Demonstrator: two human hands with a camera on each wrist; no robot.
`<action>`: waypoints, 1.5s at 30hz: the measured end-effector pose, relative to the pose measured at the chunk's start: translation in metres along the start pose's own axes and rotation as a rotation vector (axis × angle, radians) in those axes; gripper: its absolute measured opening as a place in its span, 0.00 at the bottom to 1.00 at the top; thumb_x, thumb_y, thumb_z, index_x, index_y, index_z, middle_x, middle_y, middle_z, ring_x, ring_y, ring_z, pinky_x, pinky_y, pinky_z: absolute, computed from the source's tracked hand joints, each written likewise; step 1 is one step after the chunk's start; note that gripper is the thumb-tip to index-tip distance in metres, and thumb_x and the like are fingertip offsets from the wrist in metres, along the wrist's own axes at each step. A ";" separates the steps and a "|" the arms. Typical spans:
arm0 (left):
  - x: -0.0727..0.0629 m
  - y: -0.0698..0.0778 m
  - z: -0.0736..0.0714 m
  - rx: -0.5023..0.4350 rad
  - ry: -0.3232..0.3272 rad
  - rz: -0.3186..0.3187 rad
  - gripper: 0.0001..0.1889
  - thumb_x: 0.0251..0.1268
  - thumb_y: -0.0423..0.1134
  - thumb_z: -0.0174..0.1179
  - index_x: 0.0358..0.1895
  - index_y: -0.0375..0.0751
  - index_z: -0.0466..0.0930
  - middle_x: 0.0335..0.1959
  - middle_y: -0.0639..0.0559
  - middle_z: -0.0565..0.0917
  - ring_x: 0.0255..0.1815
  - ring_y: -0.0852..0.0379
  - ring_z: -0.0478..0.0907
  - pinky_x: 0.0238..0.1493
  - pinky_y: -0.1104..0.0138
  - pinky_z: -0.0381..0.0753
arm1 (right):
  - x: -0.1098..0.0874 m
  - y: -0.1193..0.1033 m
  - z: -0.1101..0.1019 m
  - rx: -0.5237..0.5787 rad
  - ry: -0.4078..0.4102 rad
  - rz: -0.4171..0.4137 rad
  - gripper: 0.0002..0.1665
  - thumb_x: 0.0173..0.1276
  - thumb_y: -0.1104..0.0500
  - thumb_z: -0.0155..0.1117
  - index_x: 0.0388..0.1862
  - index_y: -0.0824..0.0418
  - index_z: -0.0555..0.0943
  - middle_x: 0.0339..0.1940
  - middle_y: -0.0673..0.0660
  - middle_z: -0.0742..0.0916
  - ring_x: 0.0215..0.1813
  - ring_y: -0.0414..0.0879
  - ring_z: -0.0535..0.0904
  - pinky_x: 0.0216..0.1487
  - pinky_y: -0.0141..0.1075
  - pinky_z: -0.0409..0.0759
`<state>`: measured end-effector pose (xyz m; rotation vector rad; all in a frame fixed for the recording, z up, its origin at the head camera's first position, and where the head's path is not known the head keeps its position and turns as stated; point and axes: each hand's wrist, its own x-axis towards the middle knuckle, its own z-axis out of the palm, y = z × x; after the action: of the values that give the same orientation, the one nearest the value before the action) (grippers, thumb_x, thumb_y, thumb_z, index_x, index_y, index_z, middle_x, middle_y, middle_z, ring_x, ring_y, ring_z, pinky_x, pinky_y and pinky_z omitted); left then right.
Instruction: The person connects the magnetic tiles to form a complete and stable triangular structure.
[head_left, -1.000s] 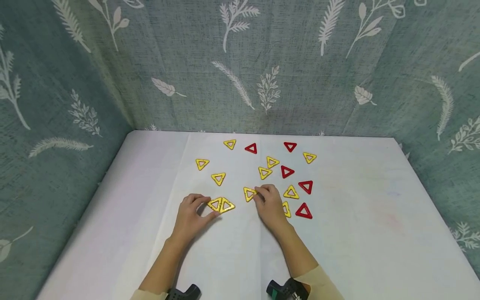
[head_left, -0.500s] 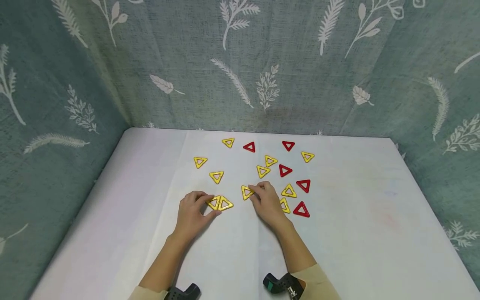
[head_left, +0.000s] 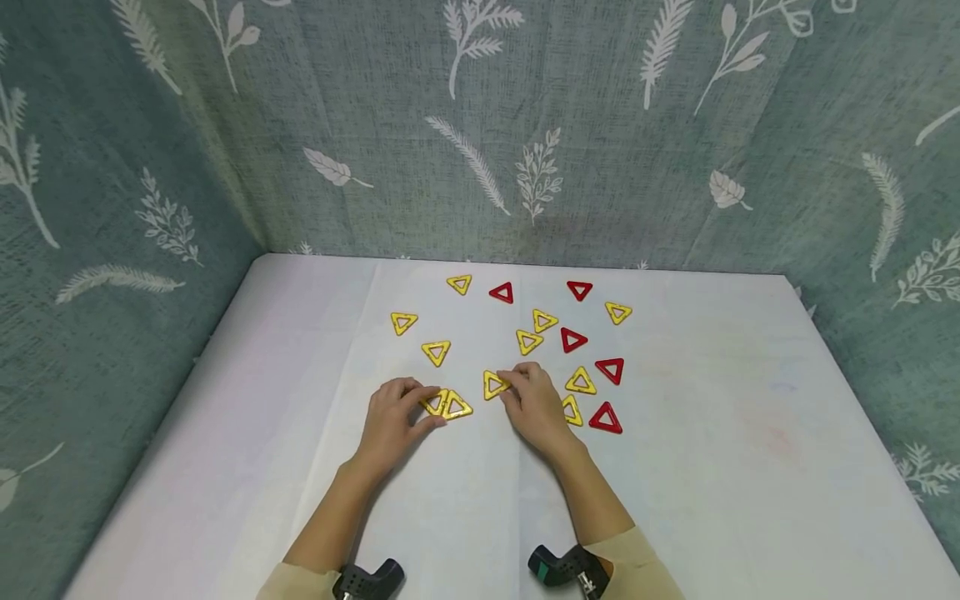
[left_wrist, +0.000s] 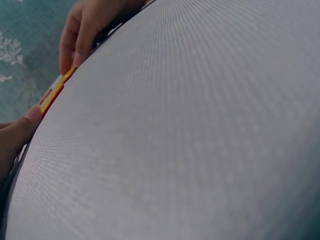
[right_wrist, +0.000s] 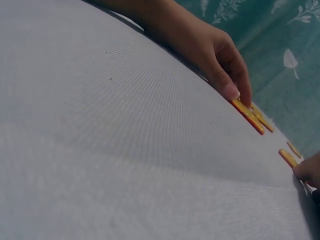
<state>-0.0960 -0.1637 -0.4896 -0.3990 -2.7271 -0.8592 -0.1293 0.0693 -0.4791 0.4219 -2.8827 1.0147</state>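
In the head view two yellow triangular magnetic-tile-like frames lie side by side with edges touching, a left one (head_left: 432, 412) and a right one (head_left: 458, 415). My left hand (head_left: 393, 421) grips the left frame between thumb and index finger. To the right, my right hand (head_left: 536, 408) pinches the corner of another yellow triangle frame (head_left: 487, 386), apart from the pair by a small gap. The left wrist view shows the left thumb (left_wrist: 33, 114) against a yellow-and-red edge. In the right wrist view, the left hand (right_wrist: 220, 62) holds the yellow pair (right_wrist: 248, 116).
Several loose yellow triangles, one (head_left: 436, 362) just beyond the pair, lie on the white table (head_left: 712, 467). Red triangles, including one (head_left: 606, 427) right of my right hand, are scattered among them. A leaf-patterned green cloth (head_left: 375, 225) hangs behind the table.
My left hand and the yellow pair have shifted slightly right. My right hand has brought its triangle slightly left, narrowing the gap. The head view wobbles a little.
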 end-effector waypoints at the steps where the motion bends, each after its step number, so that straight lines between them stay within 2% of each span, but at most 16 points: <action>1: 0.000 0.000 0.000 0.003 0.000 0.000 0.25 0.45 0.46 0.72 0.50 0.43 0.82 0.46 0.47 0.74 0.54 0.45 0.68 0.59 0.49 0.62 | 0.000 0.000 0.000 0.002 0.001 -0.003 0.18 0.66 0.59 0.60 0.55 0.56 0.80 0.51 0.57 0.76 0.52 0.51 0.73 0.52 0.45 0.74; 6: -0.001 -0.001 0.001 0.020 0.027 -0.024 0.27 0.43 0.47 0.73 0.49 0.41 0.82 0.45 0.45 0.73 0.54 0.44 0.68 0.58 0.50 0.64 | 0.001 0.000 0.000 0.014 -0.001 -0.023 0.18 0.65 0.60 0.61 0.55 0.57 0.81 0.51 0.57 0.77 0.51 0.51 0.74 0.50 0.46 0.74; 11: -0.006 -0.002 0.001 0.026 0.118 -0.111 0.29 0.36 0.49 0.76 0.45 0.39 0.82 0.43 0.44 0.74 0.51 0.44 0.69 0.54 0.51 0.66 | 0.000 0.000 0.001 0.017 -0.006 -0.009 0.18 0.65 0.58 0.62 0.54 0.57 0.80 0.51 0.58 0.77 0.52 0.51 0.74 0.51 0.46 0.74; 18: -0.007 -0.002 0.000 0.068 0.215 -0.134 0.27 0.33 0.50 0.78 0.40 0.40 0.83 0.39 0.44 0.75 0.45 0.44 0.71 0.47 0.53 0.67 | 0.001 0.001 0.002 -0.002 0.003 -0.031 0.17 0.65 0.60 0.62 0.53 0.56 0.81 0.50 0.57 0.78 0.51 0.51 0.74 0.51 0.45 0.75; 23: -0.008 -0.001 0.000 0.056 0.182 -0.150 0.26 0.37 0.49 0.77 0.41 0.41 0.83 0.39 0.45 0.75 0.47 0.45 0.70 0.51 0.52 0.65 | 0.000 0.002 0.003 -0.012 0.012 -0.059 0.17 0.65 0.61 0.62 0.53 0.56 0.81 0.49 0.57 0.78 0.50 0.51 0.75 0.49 0.45 0.75; 28: -0.005 0.000 0.000 0.050 0.165 -0.117 0.25 0.39 0.47 0.76 0.44 0.40 0.83 0.41 0.45 0.75 0.49 0.45 0.69 0.53 0.51 0.64 | 0.001 0.001 0.003 -0.024 0.014 -0.063 0.17 0.65 0.60 0.62 0.54 0.54 0.81 0.49 0.56 0.78 0.50 0.50 0.75 0.48 0.44 0.75; 32: -0.003 0.000 0.001 0.049 0.141 -0.118 0.26 0.42 0.47 0.74 0.47 0.41 0.83 0.42 0.45 0.75 0.50 0.44 0.69 0.53 0.51 0.64 | 0.001 -0.001 0.003 -0.047 -0.001 -0.033 0.20 0.65 0.56 0.63 0.57 0.56 0.79 0.51 0.57 0.78 0.53 0.51 0.75 0.52 0.45 0.75; 37: -0.004 -0.001 0.002 0.059 0.135 -0.105 0.29 0.38 0.49 0.76 0.48 0.43 0.82 0.43 0.44 0.75 0.50 0.44 0.69 0.53 0.50 0.64 | 0.000 -0.001 0.005 -0.032 -0.025 0.002 0.20 0.64 0.54 0.64 0.55 0.54 0.79 0.52 0.56 0.77 0.53 0.50 0.74 0.52 0.45 0.74; 41: -0.003 -0.001 0.002 0.058 0.144 -0.099 0.29 0.38 0.49 0.76 0.48 0.43 0.82 0.43 0.44 0.75 0.50 0.44 0.69 0.53 0.50 0.64 | 0.000 0.000 0.005 -0.008 -0.004 -0.051 0.16 0.62 0.55 0.67 0.49 0.52 0.83 0.48 0.54 0.78 0.49 0.49 0.74 0.48 0.43 0.74; 45: -0.002 0.000 0.001 0.057 0.126 -0.119 0.29 0.39 0.50 0.76 0.49 0.43 0.82 0.44 0.44 0.74 0.51 0.45 0.68 0.54 0.50 0.64 | -0.001 0.000 0.003 -0.009 0.012 -0.115 0.14 0.61 0.57 0.67 0.47 0.51 0.84 0.46 0.54 0.79 0.47 0.49 0.75 0.46 0.42 0.74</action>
<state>-0.0945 -0.1634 -0.4913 -0.1661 -2.6725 -0.8045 -0.1285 0.0675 -0.4819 0.5708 -2.8140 0.9825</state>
